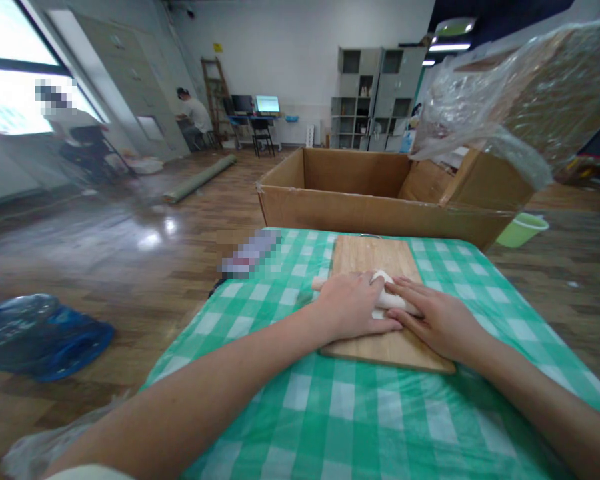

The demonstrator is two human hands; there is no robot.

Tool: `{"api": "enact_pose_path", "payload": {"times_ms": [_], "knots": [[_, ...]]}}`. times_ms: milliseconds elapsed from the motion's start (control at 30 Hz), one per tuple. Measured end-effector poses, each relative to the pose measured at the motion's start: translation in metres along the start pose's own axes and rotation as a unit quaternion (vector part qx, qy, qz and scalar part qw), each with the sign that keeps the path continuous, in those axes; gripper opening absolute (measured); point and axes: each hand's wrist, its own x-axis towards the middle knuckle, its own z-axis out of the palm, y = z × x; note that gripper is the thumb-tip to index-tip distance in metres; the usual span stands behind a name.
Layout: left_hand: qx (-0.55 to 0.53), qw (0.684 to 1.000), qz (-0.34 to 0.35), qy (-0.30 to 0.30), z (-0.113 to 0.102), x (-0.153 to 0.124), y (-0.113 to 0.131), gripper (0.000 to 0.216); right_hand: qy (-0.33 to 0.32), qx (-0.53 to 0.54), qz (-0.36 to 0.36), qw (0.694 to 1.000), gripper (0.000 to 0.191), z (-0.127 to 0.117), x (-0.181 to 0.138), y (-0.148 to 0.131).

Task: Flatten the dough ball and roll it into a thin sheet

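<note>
A wooden cutting board (pixel 375 257) lies on a table covered with a green-and-white checked cloth (pixel 330 413). On the board, a pale roll of dough (pixel 387 298) lies under both hands. My left hand (pixel 350 307) presses flat on its left part, fingers stretched out. My right hand (pixel 437 320) lies flat over its right part, fingers extended toward the left hand. A short end of the roll or of a wooden pin (pixel 319 283) sticks out left of my left hand.
A large open cardboard box (pixel 380 200) stands just behind the table; plastic-wrapped material (pixel 520 100) hangs at upper right. A green bucket (pixel 523 229) sits on the floor at right, a blue bag (pixel 40 337) at left. People sit in the far background.
</note>
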Motion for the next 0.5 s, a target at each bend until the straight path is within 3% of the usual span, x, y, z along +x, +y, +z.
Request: {"api": "enact_pose_path", "payload": {"times_ms": [133,333,500], "knots": [[0.004,1.0,0.018,0.004,0.0,0.003,-0.007,0.08,0.006,0.016,0.002,1.0,0.046,0.002,-0.003,0.002],[0.052,0.998,-0.016,0.013,0.001,0.006,-0.025,0.07,0.023,-0.026,0.058,0.998,0.049,0.001,0.0,0.006],[0.05,0.998,-0.023,0.006,-0.005,0.005,-0.029,0.067,0.028,-0.02,0.042,0.999,0.048,-0.001,0.004,0.014]]}}
